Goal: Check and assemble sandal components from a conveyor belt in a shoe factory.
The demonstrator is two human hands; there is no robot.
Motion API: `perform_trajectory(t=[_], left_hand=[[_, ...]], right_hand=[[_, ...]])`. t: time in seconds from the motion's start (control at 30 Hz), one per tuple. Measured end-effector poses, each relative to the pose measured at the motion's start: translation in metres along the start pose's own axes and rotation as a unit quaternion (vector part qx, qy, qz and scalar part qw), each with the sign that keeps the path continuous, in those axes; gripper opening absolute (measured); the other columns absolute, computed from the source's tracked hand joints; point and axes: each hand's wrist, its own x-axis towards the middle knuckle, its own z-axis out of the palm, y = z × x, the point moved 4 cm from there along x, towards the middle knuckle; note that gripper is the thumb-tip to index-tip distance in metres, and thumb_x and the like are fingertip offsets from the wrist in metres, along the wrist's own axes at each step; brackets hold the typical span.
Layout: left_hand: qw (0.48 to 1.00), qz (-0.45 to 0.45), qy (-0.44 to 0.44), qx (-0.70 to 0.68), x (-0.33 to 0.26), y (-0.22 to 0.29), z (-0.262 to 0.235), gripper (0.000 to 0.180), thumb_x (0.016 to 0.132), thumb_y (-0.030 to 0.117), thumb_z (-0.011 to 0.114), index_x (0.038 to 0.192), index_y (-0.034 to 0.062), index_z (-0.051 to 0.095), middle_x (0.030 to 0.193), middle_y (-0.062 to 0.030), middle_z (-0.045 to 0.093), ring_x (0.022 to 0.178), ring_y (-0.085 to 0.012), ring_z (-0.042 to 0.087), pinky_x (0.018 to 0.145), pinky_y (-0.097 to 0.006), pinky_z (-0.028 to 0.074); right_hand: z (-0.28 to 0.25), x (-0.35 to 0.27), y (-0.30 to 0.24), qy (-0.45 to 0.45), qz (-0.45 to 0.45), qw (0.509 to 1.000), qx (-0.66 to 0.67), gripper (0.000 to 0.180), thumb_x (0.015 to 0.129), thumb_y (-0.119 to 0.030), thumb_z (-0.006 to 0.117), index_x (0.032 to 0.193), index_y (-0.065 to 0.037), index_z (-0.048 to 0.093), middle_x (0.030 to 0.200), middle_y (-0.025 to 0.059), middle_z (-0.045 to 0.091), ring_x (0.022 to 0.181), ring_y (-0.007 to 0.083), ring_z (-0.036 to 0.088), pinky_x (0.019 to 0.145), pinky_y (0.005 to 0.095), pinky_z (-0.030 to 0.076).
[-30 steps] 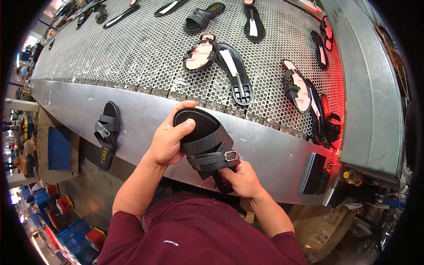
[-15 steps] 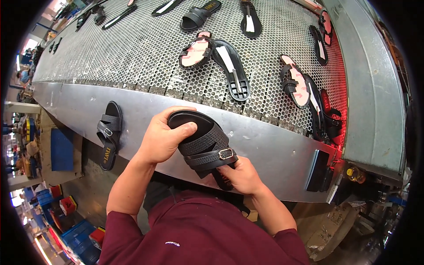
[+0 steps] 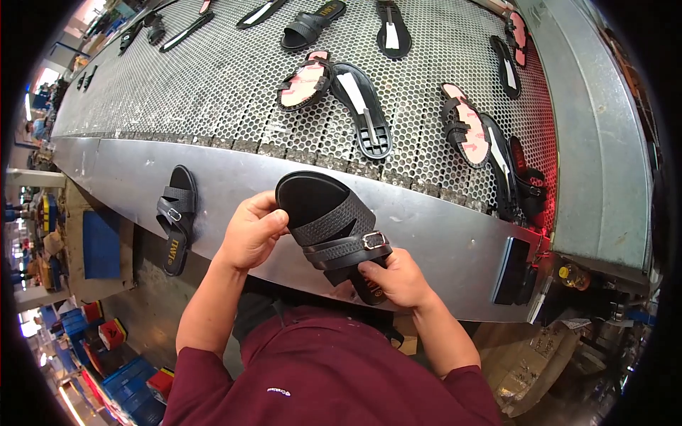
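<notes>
I hold a black slide sandal (image 3: 331, 221) over the metal ledge, its toe pointing up and its heel toward me. It has wide woven-texture straps and a small silver buckle. My left hand (image 3: 250, 231) pinches the sandal's left edge near the toe, thumb and fingertips together. My right hand (image 3: 395, 279) grips the heel end from the right, its thumb on the footbed below the buckled strap; its other fingers are hidden underneath. A matching black sandal (image 3: 177, 213) lies on the ledge to the left.
Beyond the metal ledge (image 3: 234, 167) is a perforated conveyor belt (image 3: 234, 106) bearing several uppers with pink undersides and black soles, among them a black sole (image 3: 361, 106). At right stand a metal housing (image 3: 597, 142) with red light beside it, a phone (image 3: 510, 270) and a yellow-capped bottle (image 3: 574, 277).
My left thumb has slid off the footbed to the sandal's left edge, baring the toe area. The sandal has shifted slightly right, and the belt's items appear slightly further left.
</notes>
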Motion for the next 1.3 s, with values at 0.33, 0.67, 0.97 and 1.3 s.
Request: perform_trajectory(t=[0.33, 0.67, 0.97, 1.3], left_hand=[[0.973, 0.077, -0.003, 0.219, -0.007, -0.001, 0.001, 0.013, 0.093, 0.008, 0.065, 0.099, -0.0033, 0.064, 0.089, -0.0075, 0.067, 0.08, -0.012, 0.063, 0.072, -0.027, 0.053], [0.888, -0.122, -0.022, 0.443, 0.004, 0.026, 0.03, 0.027, 0.086, 0.005, 0.067, 0.113, -0.0025, 0.067, 0.097, -0.0065, 0.07, 0.09, -0.0122, 0.064, 0.082, -0.028, 0.052], [0.863, -0.08, -0.056, 0.496, 0.005, -0.007, 0.027, 0.018, 0.089, 0.008, 0.064, 0.102, -0.0029, 0.068, 0.087, -0.0052, 0.07, 0.079, -0.0083, 0.061, 0.072, -0.027, 0.051], [0.838, -0.008, 0.102, 0.536, 0.009, -0.036, 0.001, 0.024, 0.088, 0.014, 0.067, 0.105, -0.0031, 0.068, 0.096, -0.0112, 0.072, 0.086, -0.0179, 0.067, 0.08, -0.03, 0.052]], right_hand=[[-0.011, -0.009, -0.002, -0.021, 0.011, 1.0, -0.003, 0.018, 0.094, -0.005, 0.058, 0.111, -0.001, 0.065, 0.094, 0.003, 0.068, 0.081, 0.0088, 0.059, 0.072, 0.0266, 0.049], [-0.014, -0.018, -0.018, -0.005, 0.06, 0.979, -0.196, 0.019, 0.089, -0.014, 0.064, 0.102, 0.0, 0.068, 0.086, 0.0051, 0.069, 0.08, 0.0102, 0.06, 0.074, 0.0285, 0.049], [-0.025, -0.022, -0.017, -0.042, 0.066, 0.95, -0.301, 0.027, 0.086, -0.021, 0.067, 0.103, 0.001, 0.068, 0.089, 0.0124, 0.071, 0.078, 0.0161, 0.063, 0.075, 0.0321, 0.05], [-0.079, -0.042, -0.026, 0.124, 0.03, 0.927, -0.352, 0.033, 0.08, -0.022, 0.073, 0.104, 0.001, 0.066, 0.087, 0.0158, 0.072, 0.075, 0.0235, 0.069, 0.071, 0.033, 0.053]])
